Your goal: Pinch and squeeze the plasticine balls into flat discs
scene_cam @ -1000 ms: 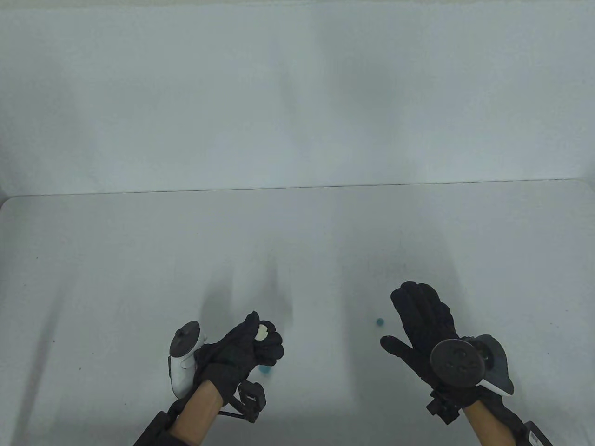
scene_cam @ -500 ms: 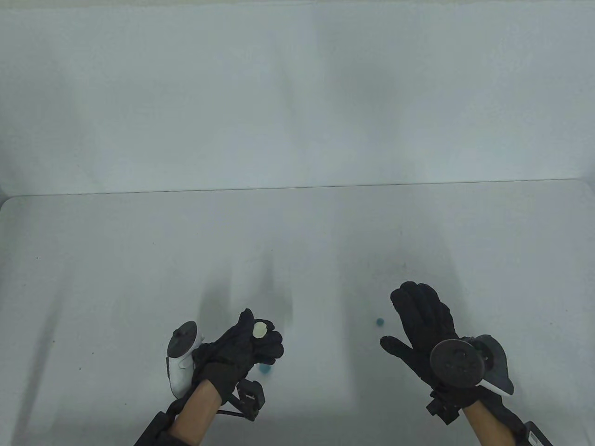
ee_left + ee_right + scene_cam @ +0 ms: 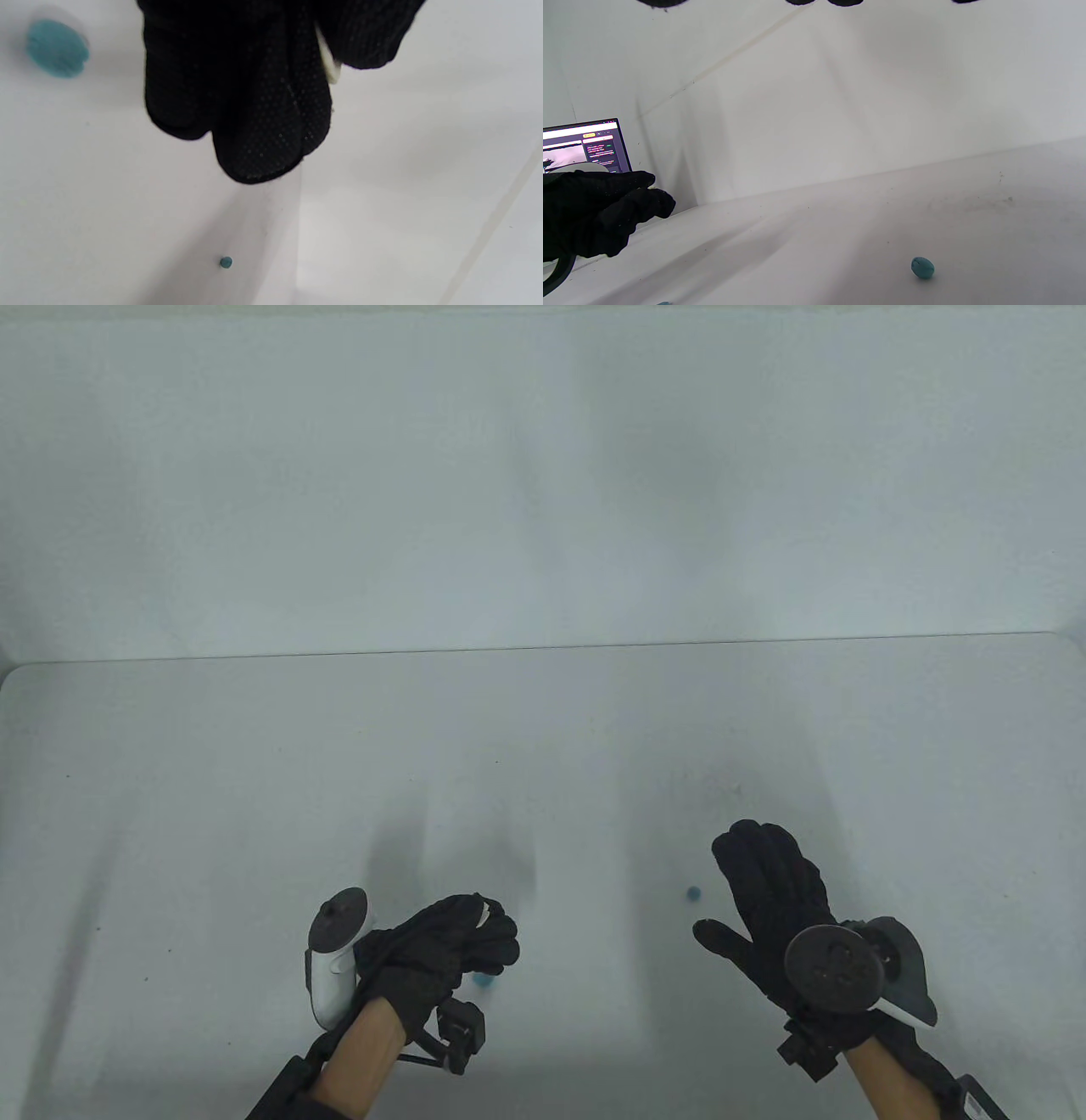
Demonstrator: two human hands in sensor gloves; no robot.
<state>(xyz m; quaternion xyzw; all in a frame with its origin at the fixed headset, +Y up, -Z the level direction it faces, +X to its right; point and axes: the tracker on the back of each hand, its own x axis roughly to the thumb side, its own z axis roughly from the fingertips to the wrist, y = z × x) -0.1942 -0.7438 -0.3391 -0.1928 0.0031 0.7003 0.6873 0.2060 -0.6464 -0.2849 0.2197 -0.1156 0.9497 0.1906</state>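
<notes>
My left hand (image 3: 482, 923) pinches a flattened white plasticine piece (image 3: 484, 910) between thumb and fingers, above the table. Only a thin edge of the piece shows, as it does in the left wrist view (image 3: 329, 64). A teal flattened disc (image 3: 484, 980) lies on the table under that hand, and it also shows in the left wrist view (image 3: 57, 48). A small teal ball (image 3: 694, 892) lies just left of my right hand (image 3: 725, 884). The ball also shows in the right wrist view (image 3: 922, 267). My right hand is open and flat, with fingers stretched forward, and holds nothing.
The white table (image 3: 254, 780) meets a white back wall along a seam (image 3: 543, 647). A laptop screen (image 3: 583, 146) stands far off to the left, seen in the right wrist view behind my left hand (image 3: 606, 212).
The white piece showed its broad face half a second ago. My left thumb has now closed over it, leaving only a sliver visible. My right hand and the teal pieces have not moved.
</notes>
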